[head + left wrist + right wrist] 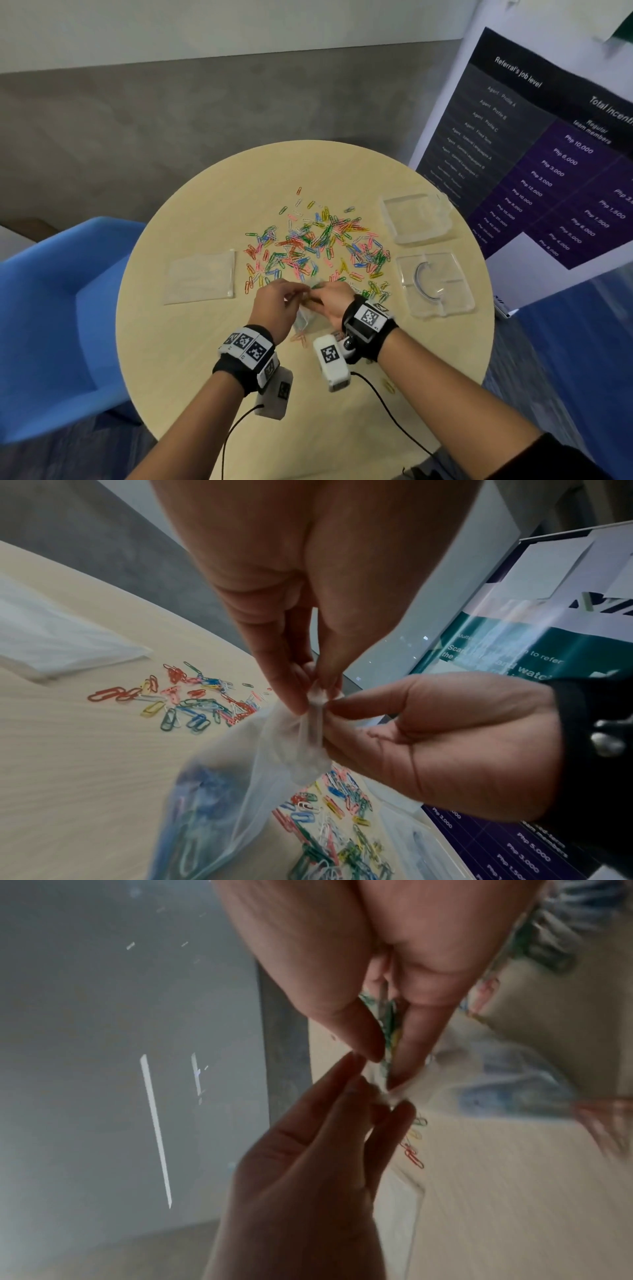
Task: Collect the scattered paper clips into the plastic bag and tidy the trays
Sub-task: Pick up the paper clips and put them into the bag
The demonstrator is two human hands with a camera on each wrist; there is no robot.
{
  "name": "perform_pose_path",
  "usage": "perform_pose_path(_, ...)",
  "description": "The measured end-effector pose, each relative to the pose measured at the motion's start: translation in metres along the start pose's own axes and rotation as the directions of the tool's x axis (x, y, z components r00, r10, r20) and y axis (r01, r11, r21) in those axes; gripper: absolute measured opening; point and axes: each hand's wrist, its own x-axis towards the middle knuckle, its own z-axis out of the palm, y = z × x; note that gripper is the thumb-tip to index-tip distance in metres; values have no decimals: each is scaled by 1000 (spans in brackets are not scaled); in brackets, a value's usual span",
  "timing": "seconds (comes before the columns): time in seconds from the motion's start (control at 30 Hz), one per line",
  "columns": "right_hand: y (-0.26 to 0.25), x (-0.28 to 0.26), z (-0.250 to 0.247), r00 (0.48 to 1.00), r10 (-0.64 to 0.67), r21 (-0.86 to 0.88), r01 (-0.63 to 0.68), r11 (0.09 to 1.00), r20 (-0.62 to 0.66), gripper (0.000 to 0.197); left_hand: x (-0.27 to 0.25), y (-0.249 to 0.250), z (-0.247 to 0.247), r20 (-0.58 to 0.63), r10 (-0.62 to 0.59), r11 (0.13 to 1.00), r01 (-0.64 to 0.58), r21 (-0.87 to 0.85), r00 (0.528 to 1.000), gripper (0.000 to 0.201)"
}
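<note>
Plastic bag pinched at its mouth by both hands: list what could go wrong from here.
1. The plastic bag already holds clips, and the left hand and right hand pinch only its bunched top; if the fingers slip, it may drop and spill.
2. Many paper clips are still scattered on the table; closing the bag now would leave them out.
3. The hanging bag could sweep nearby clips toward the table's edge.

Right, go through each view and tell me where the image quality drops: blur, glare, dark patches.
Head view: mostly sharp, wide-angle bending at the edges; the paper clips read clearly. Left wrist view: the plastic bag is motion-smeared at bottom, and glare streaks cross the poster. Right wrist view: soft throughout, the left hand in shadow, the right hand blurred.
</note>
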Motion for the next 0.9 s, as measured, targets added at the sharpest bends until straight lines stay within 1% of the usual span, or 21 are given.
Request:
perform_pose_path(0.07, -2, 3, 0, 1000, -16, -144, 13, 989, -21, 28, -2, -2, 3, 16, -18, 1000, 18, -4, 1000, 21)
perform_pose_path(0.13, -6, 1, 4, 999, -39, -292, 33, 956, -16, 32, -4, -2, 8, 16, -47, 999, 47, -22, 999, 22)
perform_pose_path(0.2, -7, 1, 7, 991, -113, -476, 131, 869, 67, 34, -6, -2, 10, -9, -61, 996, 61, -62, 998, 23)
perform_pose_path(0.27, -9, -1, 2, 966, -231, -612, 252, 749, 115, 22, -4, -3, 8, -39, -71, 992, 67, -105, 997, 23)
perform_pose_path(0.3, -9, -3, -2, 951, -289, -616, 294, 731, 111, 16, -2, -4, 6, -49, -83, 989, 77, -123, 995, 22)
perform_pose_path(0.33, -10, -5, -7, 933, -346, -590, 333, 735, 95, 8, -1, -6, 4, -57, -101, 986, 92, -139, 993, 22)
perform_pose_path(0.37, -11, -4, -14, 915, -397, -566, 365, 739, 72, 9, 0, -9, 1, -68, -124, 982, 113, -150, 990, 23)
perform_pose_path(0.4, -12, 0, -24, 891, -451, -596, 388, 703, 48, 11, 2, -12, -3, -85, -150, 978, 136, -159, 985, 23)
perform_pose_path(0.43, -14, 4, -36, 860, -508, -688, 392, 610, 40, 12, 3, -16, -6, -102, -182, 972, 164, -166, 978, 24)
perform_pose_path(0.47, -15, 9, -50, 844, -534, -810, 348, 472, 51, 14, 3, -20, -9, -117, -211, 967, 191, -166, 970, 26)
perform_pose_path(0.5, -16, 14, -65, 850, -522, -921, 254, 296, 67, 23, 3, -23, -13, -123, -237, 964, 217, -156, 964, 28)
perform_pose_path(0.53, -13, 21, -80, 873, -482, -979, 155, 133, 73, 40, 2, -25, -16, -122, -252, 962, 235, -138, 960, 29)
perform_pose_path(0.57, -8, 27, -94, 901, -430, -997, 73, 13, 60, 58, 1, -26, -18, -117, -255, 964, 242, -113, 960, 29)
perform_pose_path(0.6, -1, 32, -104, 918, -393, -998, 27, -62, 49, 74, 1, -25, -20, -111, -247, 967, 238, -93, 963, 27)
perform_pose_path(0.67, 17, 39, -113, 938, -343, -989, 0, -145, 50, 91, -1, -24, -21, -100, -242, 968, 233, -92, 965, 22)
perform_pose_path(0.7, 26, 40, -112, 941, -330, -982, 8, -189, 71, 92, -1, -23, -19, -96, -249, 965, 239, -107, 964, 20)
perform_pose_path(0.73, 35, 39, -110, 938, -333, -973, 21, -231, 99, 88, -1, -22, -18, -97, -255, 962, 243, -127, 962, 18)
perform_pose_path(0.77, 42, 39, -106, 926, -354, -964, 34, -262, 128, 80, -2, -22, -17, -97, -262, 957, 247, -150, 960, 16)
perform_pose_path(0.83, 49, 38, -102, 890, -408, -949, 79, -304, 205, 57, -4, -19, -16, -87, -270, 949, 250, -194, 959, 13)
perform_pose_path(0.87, 50, 38, -101, 876, -419, -942, 103, -321, 239, 49, -5, -15, -16, -76, -275, 944, 253, -213, 959, 13)
perform_pose_path(0.9, 49, 39, -101, 867, -421, -935, 125, -331, 265, 46, -6, -13, -15, -66, -279, 939, 258, -228, 958, 12)
